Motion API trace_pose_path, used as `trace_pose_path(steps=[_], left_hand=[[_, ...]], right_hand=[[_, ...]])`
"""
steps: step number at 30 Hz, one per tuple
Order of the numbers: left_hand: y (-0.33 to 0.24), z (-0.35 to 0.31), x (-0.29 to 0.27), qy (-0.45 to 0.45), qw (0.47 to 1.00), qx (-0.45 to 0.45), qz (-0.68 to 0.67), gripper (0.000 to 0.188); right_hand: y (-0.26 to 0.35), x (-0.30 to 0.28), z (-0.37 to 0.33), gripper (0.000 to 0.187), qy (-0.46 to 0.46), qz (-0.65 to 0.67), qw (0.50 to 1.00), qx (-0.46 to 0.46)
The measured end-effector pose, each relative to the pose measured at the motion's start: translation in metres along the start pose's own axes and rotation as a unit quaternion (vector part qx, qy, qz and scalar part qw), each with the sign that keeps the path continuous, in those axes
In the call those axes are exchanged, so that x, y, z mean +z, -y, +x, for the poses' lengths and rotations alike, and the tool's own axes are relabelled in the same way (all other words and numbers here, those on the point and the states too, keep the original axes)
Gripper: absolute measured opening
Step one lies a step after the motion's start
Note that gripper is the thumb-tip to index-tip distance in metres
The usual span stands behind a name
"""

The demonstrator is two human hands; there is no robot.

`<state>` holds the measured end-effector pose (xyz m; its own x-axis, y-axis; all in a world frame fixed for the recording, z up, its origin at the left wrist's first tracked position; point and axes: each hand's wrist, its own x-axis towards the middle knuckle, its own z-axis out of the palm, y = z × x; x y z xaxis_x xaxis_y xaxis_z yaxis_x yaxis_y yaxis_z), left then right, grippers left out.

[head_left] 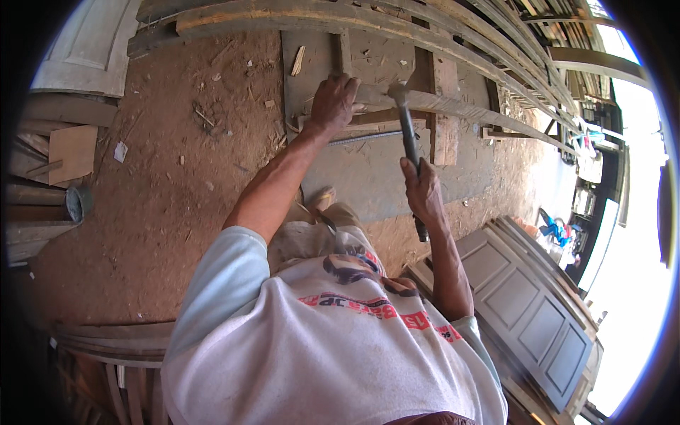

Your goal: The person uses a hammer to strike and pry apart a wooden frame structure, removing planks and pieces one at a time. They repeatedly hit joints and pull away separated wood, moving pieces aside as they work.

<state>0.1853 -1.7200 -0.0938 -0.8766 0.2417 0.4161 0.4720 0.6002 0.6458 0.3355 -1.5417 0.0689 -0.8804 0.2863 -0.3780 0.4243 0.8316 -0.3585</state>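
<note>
My right hand (423, 188) is closed around the dark handle of a hammer (409, 131). The hammer's metal head points away from me and shows over a long wooden plank (460, 108); whether it touches the wood I cannot tell. At the plank's left end, my left hand (336, 104) has its fingers curled over the wood. A thin ribbed metal rod (367, 137) lies just on the near side of the plank. Under the plank, to the right of the hammer, a shorter board (445, 134) lies crosswise.
Long timber beams (319, 15) run across the far side. Panelled doors (524, 301) lean at the right, and a pale door (88, 46) stands far left. Stacked wood (35, 212) fills the left edge. Wood scraps (205, 117) litter the dirt floor.
</note>
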Motion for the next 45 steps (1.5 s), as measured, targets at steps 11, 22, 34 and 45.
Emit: trace_pose_path(steps=[11, 22, 34, 45], left_hand=[[0.004, 0.0, -0.003, 0.001, 1.0, -0.01, 0.02, 0.061], [0.005, 0.01, -0.003, 0.01, 0.998, -0.029, 0.048, 0.061], [-0.004, 0.007, 0.003, 0.003, 0.998, 0.021, 0.062, 0.058], [-0.001, 0.005, -0.005, 0.038, 0.998, -0.01, 0.055, 0.058]], right_hand=[[0.09, -0.118, -0.025, 0.051, -0.145, 0.497, 0.688, -0.508], [0.067, -0.098, -0.029, 0.046, -0.192, 0.267, 0.938, -0.112], [-0.06, 0.022, 0.015, 0.048, -0.004, 0.045, 0.998, 0.04], [0.08, -0.211, -0.027, 0.056, -0.349, 0.488, 0.625, -0.499]])
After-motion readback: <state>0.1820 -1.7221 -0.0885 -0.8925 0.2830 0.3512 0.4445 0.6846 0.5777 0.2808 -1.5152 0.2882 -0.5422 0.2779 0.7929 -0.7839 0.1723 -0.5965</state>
